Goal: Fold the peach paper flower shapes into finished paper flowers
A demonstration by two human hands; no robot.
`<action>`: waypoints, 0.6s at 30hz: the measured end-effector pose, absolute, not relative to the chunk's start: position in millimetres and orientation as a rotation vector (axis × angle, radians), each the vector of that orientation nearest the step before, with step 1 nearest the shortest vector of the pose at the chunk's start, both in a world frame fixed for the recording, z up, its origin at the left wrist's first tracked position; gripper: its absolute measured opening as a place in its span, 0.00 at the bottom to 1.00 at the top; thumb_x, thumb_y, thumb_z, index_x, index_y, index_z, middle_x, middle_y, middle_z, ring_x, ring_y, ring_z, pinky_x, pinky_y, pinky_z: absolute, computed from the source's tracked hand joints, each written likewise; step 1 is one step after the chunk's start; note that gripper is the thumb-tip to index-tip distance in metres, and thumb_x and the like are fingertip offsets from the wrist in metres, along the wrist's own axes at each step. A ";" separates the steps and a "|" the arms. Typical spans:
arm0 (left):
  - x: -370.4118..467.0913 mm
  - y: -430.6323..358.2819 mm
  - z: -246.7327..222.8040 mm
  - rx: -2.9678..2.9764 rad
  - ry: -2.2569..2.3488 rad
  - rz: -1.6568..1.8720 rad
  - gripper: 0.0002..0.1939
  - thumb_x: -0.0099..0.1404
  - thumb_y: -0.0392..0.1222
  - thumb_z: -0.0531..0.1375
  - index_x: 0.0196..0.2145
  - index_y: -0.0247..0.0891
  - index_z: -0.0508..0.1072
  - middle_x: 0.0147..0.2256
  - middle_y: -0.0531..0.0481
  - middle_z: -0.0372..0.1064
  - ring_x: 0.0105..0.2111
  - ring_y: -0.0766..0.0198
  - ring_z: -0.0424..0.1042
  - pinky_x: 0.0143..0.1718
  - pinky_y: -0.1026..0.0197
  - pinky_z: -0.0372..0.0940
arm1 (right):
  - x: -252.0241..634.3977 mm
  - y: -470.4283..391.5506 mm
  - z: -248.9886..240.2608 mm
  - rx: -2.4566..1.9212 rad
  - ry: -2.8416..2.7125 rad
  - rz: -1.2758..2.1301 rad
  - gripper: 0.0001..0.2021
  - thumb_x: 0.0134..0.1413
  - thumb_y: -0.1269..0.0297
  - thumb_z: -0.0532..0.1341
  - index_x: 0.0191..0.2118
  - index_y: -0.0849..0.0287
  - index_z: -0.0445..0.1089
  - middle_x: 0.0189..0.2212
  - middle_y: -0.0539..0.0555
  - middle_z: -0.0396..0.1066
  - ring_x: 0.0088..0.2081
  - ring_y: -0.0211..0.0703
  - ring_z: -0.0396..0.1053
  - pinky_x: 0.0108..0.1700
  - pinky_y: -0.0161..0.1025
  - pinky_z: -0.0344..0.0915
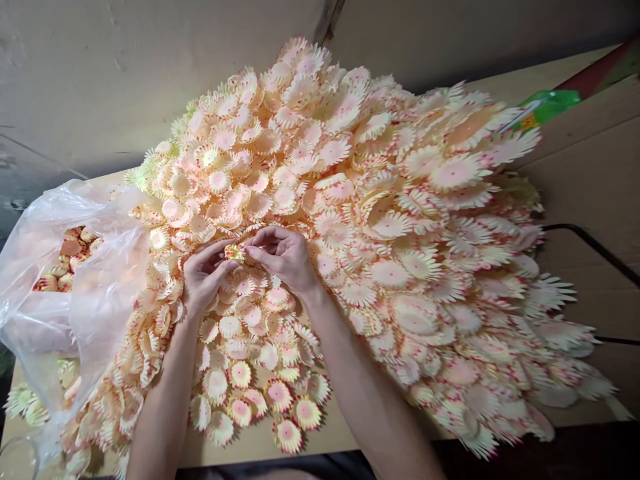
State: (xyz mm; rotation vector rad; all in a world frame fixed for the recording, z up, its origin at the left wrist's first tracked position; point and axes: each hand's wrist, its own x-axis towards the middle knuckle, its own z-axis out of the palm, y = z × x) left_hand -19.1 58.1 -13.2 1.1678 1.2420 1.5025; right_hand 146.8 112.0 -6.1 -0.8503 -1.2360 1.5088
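1. Small yellow-and-red flower piece (235, 253): pinched between fingertips of left hand (209, 270) and right hand (283, 257), above the heap of pale, pink-centred, fringed pieces (390, 273).
2. Heap: spread across table (225, 448).
3. Writing: none legible.

Brightness sits mid-frame, apparently from above, washing the pale petal pile (350, 200) nearly white in places, while the wall (150, 73) dulls to grey and the lower right corner sinks into black. White glare streaks the plastic bag (107, 287). Detail looks smeared, and shapes stretch outward toward the right edge.
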 end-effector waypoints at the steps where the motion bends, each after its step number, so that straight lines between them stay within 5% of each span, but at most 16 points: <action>1: -19.3 58.1 -13.4 1.167 1.238 1.502 0.21 0.52 0.43 0.73 0.45 0.38 0.81 0.38 0.45 0.77 0.33 0.66 0.75 0.34 0.67 0.71 | 147.4 111.9 -5.5 -0.843 -1.233 1.524 0.11 0.44 0.60 0.72 0.31 0.58 0.73 0.29 0.51 0.77 0.26 0.36 0.72 0.28 0.33 0.70; 6: -18.3 58.2 -10.1 1.203 1.242 1.477 0.22 0.51 0.42 0.74 0.45 0.37 0.81 0.38 0.45 0.77 0.31 0.67 0.74 0.32 0.68 0.70 | 149.9 110.0 1.4 -0.812 -1.267 1.626 0.10 0.45 0.59 0.72 0.31 0.58 0.74 0.25 0.49 0.75 0.16 0.30 0.60 0.16 0.31 0.57; 18: -17.1 58.9 -11.2 1.186 1.137 1.510 0.22 0.49 0.40 0.75 0.44 0.37 0.82 0.36 0.46 0.77 0.32 0.66 0.76 0.33 0.68 0.72 | 147.3 107.1 5.1 -0.817 -1.237 1.648 0.13 0.41 0.59 0.74 0.30 0.60 0.74 0.25 0.50 0.76 0.16 0.30 0.61 0.16 0.30 0.57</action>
